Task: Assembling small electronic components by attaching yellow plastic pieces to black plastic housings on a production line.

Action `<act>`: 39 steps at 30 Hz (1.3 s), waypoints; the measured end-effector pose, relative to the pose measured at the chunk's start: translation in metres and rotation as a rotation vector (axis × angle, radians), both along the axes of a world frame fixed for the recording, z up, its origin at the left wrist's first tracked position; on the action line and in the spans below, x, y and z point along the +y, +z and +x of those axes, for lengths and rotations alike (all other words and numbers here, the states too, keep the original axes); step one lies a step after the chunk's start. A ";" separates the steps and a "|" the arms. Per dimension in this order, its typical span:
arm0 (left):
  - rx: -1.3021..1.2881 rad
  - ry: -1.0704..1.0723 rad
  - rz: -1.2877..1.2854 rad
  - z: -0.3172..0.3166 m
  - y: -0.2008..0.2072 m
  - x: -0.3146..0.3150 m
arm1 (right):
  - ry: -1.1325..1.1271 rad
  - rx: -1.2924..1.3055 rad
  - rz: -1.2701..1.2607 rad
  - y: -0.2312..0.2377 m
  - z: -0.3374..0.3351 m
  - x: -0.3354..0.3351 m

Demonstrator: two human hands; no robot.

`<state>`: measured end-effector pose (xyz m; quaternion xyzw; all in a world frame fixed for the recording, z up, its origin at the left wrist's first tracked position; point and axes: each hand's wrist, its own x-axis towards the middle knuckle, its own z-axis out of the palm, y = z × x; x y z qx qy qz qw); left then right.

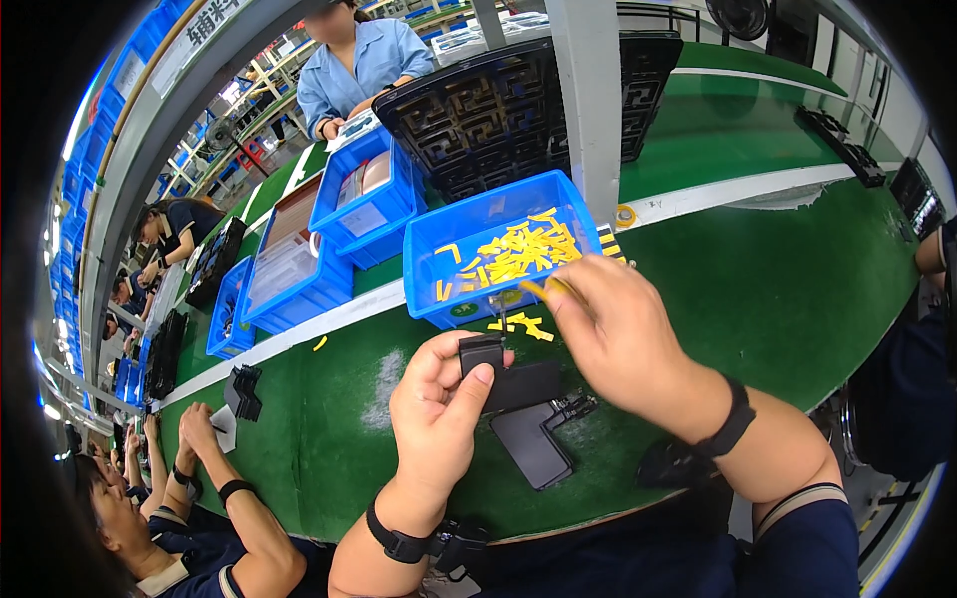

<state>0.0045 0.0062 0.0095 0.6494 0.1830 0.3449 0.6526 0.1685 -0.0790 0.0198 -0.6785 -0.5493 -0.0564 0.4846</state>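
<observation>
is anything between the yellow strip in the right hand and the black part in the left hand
Nothing visible. The right hand pinches a yellow strip just above and right of the black part held by the left hand; only open air over the green mat separates them.

A long grey overhead sign (199, 35) with dark characters runs along the rail at upper left, above the row of blue bins. A white rectangular label (365, 219) is fixed to the front wall of the upper blue bin. A small round green sticker (462, 310) sits on the front wall of the blue bin holding yellow strips. No screens are visible.
</observation>
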 end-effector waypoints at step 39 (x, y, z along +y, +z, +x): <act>0.026 -0.078 0.021 -0.001 -0.006 0.001 | 0.339 0.488 -0.014 0.000 0.001 0.000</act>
